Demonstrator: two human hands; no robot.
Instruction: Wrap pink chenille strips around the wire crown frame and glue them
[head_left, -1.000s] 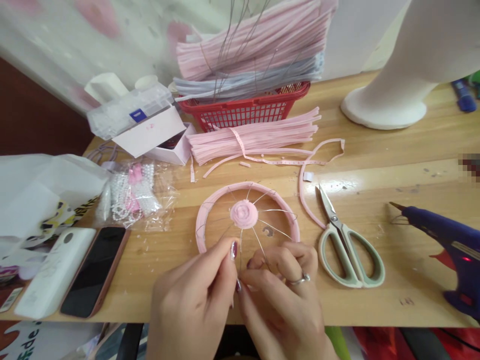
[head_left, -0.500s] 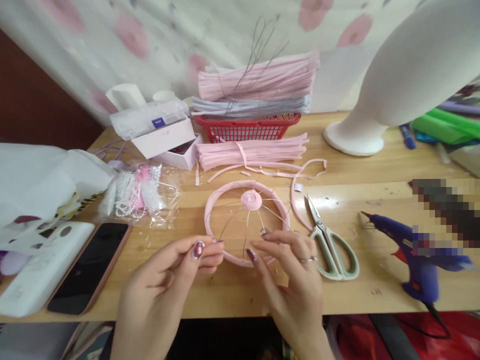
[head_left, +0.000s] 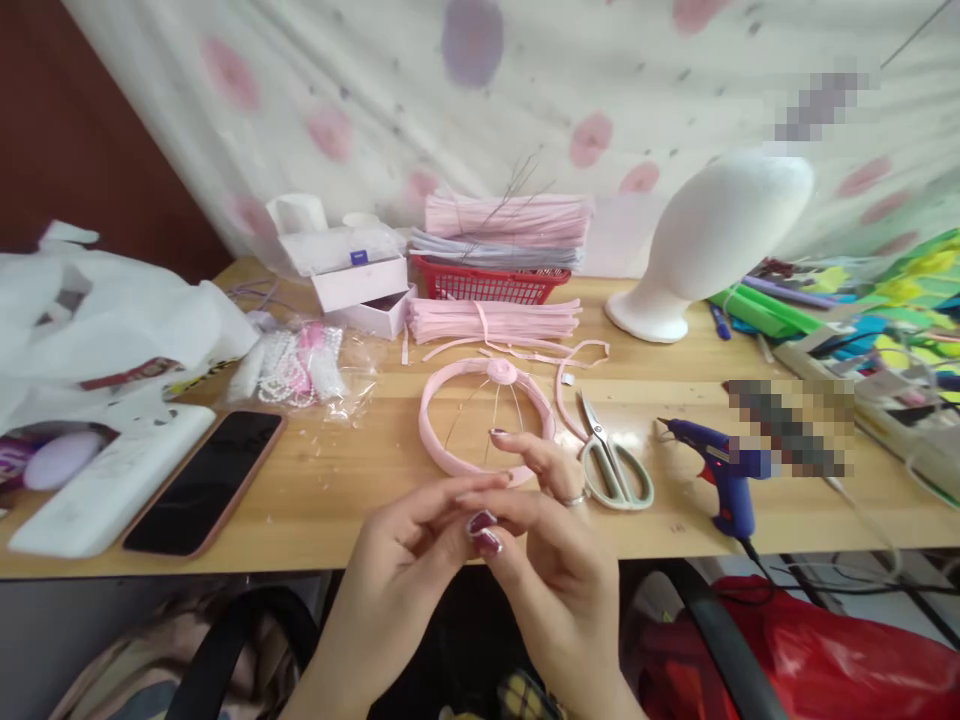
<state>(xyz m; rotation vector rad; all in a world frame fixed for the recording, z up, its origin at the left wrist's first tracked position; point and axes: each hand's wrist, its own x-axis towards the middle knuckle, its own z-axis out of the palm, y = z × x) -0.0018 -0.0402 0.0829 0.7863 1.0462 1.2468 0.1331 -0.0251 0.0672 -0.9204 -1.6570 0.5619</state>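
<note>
- Straight up at 12 o'clock from the hands, a red basket [head_left: 487, 287] stands at the back, piled with pink stems [head_left: 517, 217] over pale blue ones [head_left: 499, 250]; thin dark wires [head_left: 514, 187] poke up from the pile.
- At 11 o'clock, a small white box [head_left: 379, 315] sits with its lid askew; its dark contents are too small to make out. A clear case [head_left: 337, 245] rests on top.
- At 10 o'clock, a clear bag [head_left: 361, 398] holds strings of white beads [head_left: 300, 375] and something pink. Beyond it slumps a white plastic bag [head_left: 150, 305].
- Just past the hands, at 12 o'clock, a pink ring [head_left: 431, 432] lies on the wooden table [head_left: 322, 480]. Bare wires [head_left: 495, 405] run from it to a pink coil [head_left: 502, 372].
- Left hand [head_left: 414, 560] and right hand [head_left: 561, 565] meet at the near edge, thumbs and forefingers narrowed together; I cannot tell whether anything thin is between them. Other right fingers spread outward.
- Scissors [head_left: 613, 468] lie at 2 o'clock, a blue glue gun [head_left: 712, 465] between 2 and 3, and a white foam head [head_left: 720, 240] towards 1.
- A phone [head_left: 206, 485] lies between 9 and 10.
- Behind everything hangs a spotted curtain [head_left: 555, 70]; below the table, towards 4, is a red bag [head_left: 847, 650].
</note>
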